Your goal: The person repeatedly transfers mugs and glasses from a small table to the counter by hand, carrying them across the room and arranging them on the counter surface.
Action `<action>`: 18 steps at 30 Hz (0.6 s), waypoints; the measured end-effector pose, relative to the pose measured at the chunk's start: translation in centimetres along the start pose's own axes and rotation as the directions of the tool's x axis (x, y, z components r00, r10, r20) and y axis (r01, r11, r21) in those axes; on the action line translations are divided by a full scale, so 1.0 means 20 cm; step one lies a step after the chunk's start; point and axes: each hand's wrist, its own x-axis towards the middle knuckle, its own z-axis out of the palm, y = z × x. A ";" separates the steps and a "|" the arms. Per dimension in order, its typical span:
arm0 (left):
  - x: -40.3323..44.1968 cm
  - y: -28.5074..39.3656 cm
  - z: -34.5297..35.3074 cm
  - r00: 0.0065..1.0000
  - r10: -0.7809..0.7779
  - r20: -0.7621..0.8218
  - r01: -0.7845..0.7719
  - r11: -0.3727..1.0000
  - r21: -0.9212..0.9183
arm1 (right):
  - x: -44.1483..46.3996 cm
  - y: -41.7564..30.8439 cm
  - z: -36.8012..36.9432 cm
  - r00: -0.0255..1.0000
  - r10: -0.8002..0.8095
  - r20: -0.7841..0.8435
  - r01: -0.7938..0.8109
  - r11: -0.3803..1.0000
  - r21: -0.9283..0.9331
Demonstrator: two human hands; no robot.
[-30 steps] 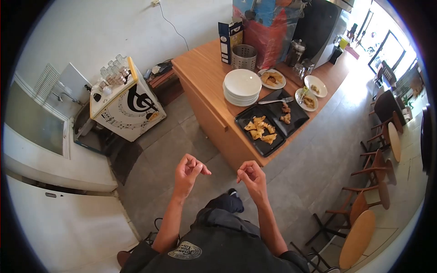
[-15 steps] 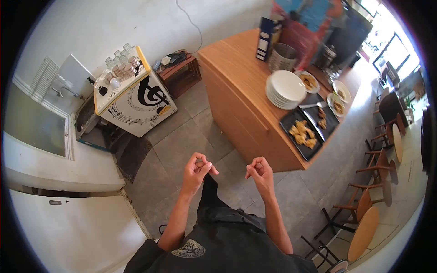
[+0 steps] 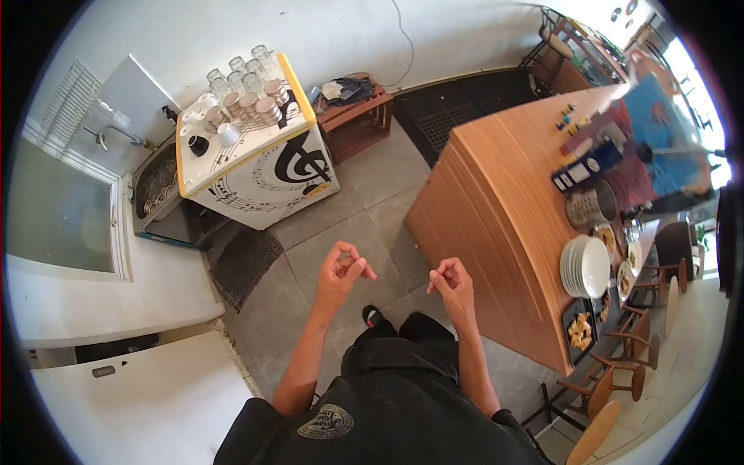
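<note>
My left hand (image 3: 341,273) hovers in mid-air over the grey floor, its fingers loosely curled in toward the thumb. Nothing shows in its grip. Level with it on the other side, my right hand (image 3: 452,288) is also curled, thumb against the bent fingers, with no object visible. Neither hand touches anything. Nearest to the right hand is the side of the wooden counter (image 3: 496,256). On that counter stand a stack of white plates (image 3: 585,267) and a black tray (image 3: 576,332) with golden fried pieces.
At left, a white cabinet (image 3: 271,186) carries glass jars (image 3: 249,74) and cups (image 3: 248,105). Beside it are a sink (image 3: 159,182) and a wooden crate (image 3: 353,128). A dark mat (image 3: 244,263) lies on the floor. Chairs (image 3: 601,391) stand beyond the counter.
My view has swung toward the counter's left end, so the counter now appears further right and the cabinet more fully in sight. The left hand's curl has loosened slightly; both hands stay raised.
</note>
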 end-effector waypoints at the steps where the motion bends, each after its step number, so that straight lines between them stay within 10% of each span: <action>1: 0.06 0.01 -0.05 1.000 0.003 0.002 -0.003 1.000 0.016 | 0.07 0.01 0.05 0.999 0.032 0.020 -0.031 0.999 -0.017; 18: 1.28 0.17 -0.72 0.980 0.028 -0.198 -0.018 0.999 0.049 | 1.75 -0.03 0.70 0.917 0.042 0.397 0.003 0.994 -0.112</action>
